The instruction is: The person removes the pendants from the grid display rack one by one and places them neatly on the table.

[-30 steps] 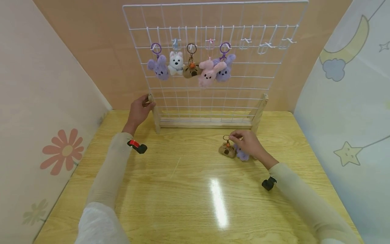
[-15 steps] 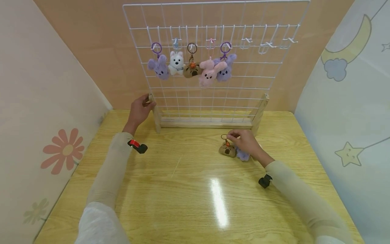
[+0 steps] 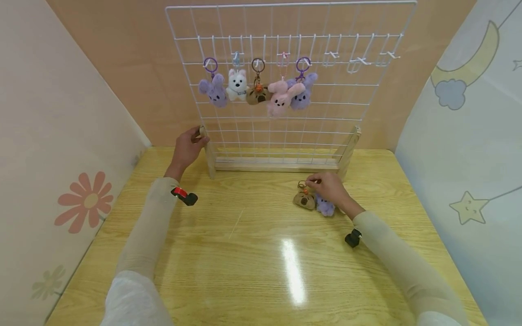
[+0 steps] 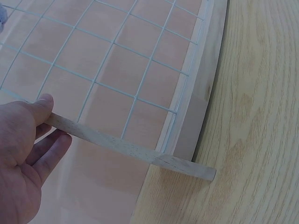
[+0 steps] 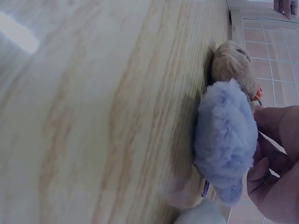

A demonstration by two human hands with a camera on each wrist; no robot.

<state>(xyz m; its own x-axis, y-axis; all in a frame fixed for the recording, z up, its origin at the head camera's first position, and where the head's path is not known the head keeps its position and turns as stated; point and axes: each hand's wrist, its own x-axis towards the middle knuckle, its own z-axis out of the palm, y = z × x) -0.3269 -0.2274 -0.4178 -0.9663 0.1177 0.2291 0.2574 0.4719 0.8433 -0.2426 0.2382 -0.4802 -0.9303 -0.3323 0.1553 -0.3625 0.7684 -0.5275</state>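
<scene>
You have a red flower (image 3: 83, 202) on the left wall (image 3: 61, 99) and, on the right wall (image 3: 438, 151), a yellow moon (image 3: 483, 59) touching a grey-blue cloud (image 3: 450, 94).

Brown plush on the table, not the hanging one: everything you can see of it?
The brown plush is a small keychain with a rounded, fuzzy-looking body, dark nose and darker markings. At its top are an orange piece and a thin, dark, metal-looking ring. It lies on the table in front of the rack, face visible to the head camera. The right hand appears to pinch the ring. A purple plush sits close beside it, apparently touching.
</scene>
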